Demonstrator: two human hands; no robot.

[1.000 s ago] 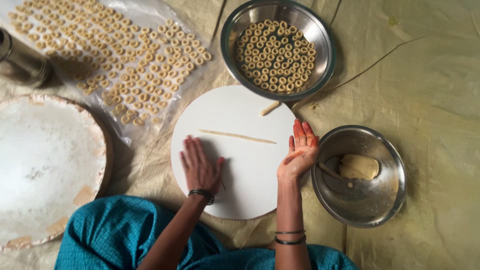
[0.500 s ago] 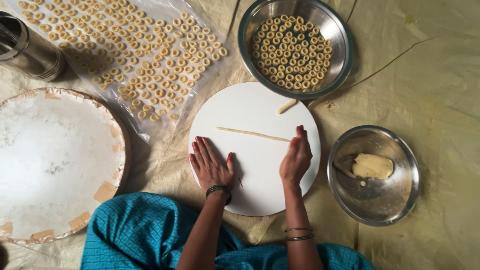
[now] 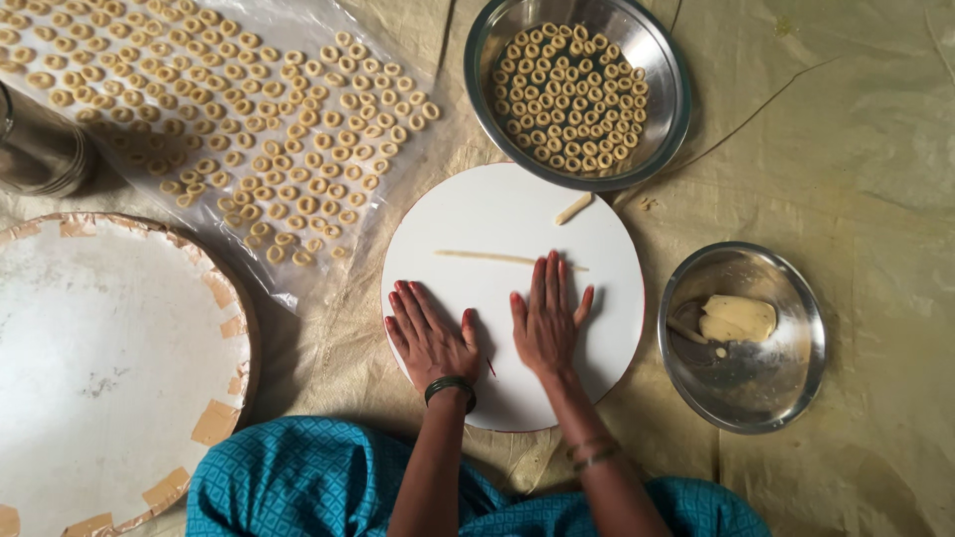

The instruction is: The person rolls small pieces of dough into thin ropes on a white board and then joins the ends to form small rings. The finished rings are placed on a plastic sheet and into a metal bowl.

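A round white board lies on the floor cloth in front of me. A long thin rope of pale dough stretches across its middle. My right hand lies flat and palm down, its fingertips on the right end of that rope. My left hand rests flat on the board's near left part, apart from the rope. A short stub of dough sits near the board's far edge. Neither hand holds anything.
A steel bowl of several small dough rings stands beyond the board. Another steel bowl at the right holds a lump of dough. Many rings lie on clear plastic sheet at far left. A large taped round board and steel tumbler sit left.
My right hand has turned from tilted on its edge to flat, palm down, and moved left onto the dough rope's end. The view has shifted; the left hand stays flat.
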